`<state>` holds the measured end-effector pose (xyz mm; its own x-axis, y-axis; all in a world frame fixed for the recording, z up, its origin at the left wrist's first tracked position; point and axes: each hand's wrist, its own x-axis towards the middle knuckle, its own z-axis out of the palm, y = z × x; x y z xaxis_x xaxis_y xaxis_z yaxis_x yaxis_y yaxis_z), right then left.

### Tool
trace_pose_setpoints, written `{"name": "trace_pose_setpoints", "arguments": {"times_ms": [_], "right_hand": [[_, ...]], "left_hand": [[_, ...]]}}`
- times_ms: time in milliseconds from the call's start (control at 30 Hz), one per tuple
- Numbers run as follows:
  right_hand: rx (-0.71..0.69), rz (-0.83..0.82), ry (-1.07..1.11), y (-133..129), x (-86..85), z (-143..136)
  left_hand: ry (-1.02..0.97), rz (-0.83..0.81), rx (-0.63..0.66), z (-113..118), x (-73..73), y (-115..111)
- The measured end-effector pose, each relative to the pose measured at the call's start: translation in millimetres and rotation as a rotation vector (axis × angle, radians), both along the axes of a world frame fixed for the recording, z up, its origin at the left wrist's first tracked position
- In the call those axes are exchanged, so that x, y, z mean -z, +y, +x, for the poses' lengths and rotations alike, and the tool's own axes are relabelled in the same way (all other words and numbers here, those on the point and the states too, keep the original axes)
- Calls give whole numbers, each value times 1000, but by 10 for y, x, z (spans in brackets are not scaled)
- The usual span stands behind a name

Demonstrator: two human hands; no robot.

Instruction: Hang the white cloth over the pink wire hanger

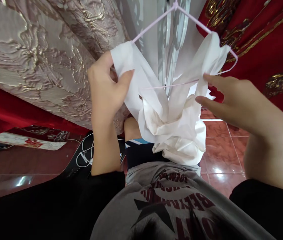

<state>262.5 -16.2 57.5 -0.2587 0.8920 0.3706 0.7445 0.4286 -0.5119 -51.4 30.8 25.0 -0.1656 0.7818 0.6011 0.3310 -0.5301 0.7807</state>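
One white garment [171, 123], one pale wire hanger [181, 40], two hands, left [105, 86], right [234, 100], one white cable [85, 155]

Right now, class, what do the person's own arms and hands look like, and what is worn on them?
Both hands, left hand and right hand, are bare: no gloves, rings or watch visible. The forearms are bare too, and black sleeves end partway up each arm. A grey printed top with dark red lettering covers the chest.

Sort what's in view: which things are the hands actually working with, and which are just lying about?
In hand:
- white garment, draped on the hanger
- pale hanger
- left hand, pinching one shoulder of the garment
- right hand, fingers open at the other shoulder

Lying about:
- patterned curtain
- red cloth
- white cable on the tiled floor
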Motion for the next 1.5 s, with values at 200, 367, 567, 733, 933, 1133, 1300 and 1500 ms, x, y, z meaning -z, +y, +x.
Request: {"name": "trace_pose_setpoints", "arguments": {"times_ms": [200, 367, 567, 733, 933, 1133, 1300, 1500], "right_hand": [[-173, 122, 69, 157, 247, -277], [-198, 209, -17, 610, 837, -501], [-16, 494, 130, 454, 1229, -604], [16, 497, 194, 355, 1233, -715], [81, 577, 238, 355, 1251, -876], [92, 533, 244, 414, 1259, -863], [99, 481, 241, 395, 1221, -804], [78, 399, 255, 347, 1159, -742]], "left_hand": [[-60, -24, 55, 40, 22, -5], [130, 0, -11, -88, 130, -89], [-104, 364, -287, 211, 712, -306], [-355, 268, -410, 702, 1179, -421], [-382, 28, -209, 775, 1182, -388], [-374, -8, -119, 670, 1172, -374], [-383, -47, -109, 665, 1007, -512], [-602, -131, 107, 571, 391, -606]]}}
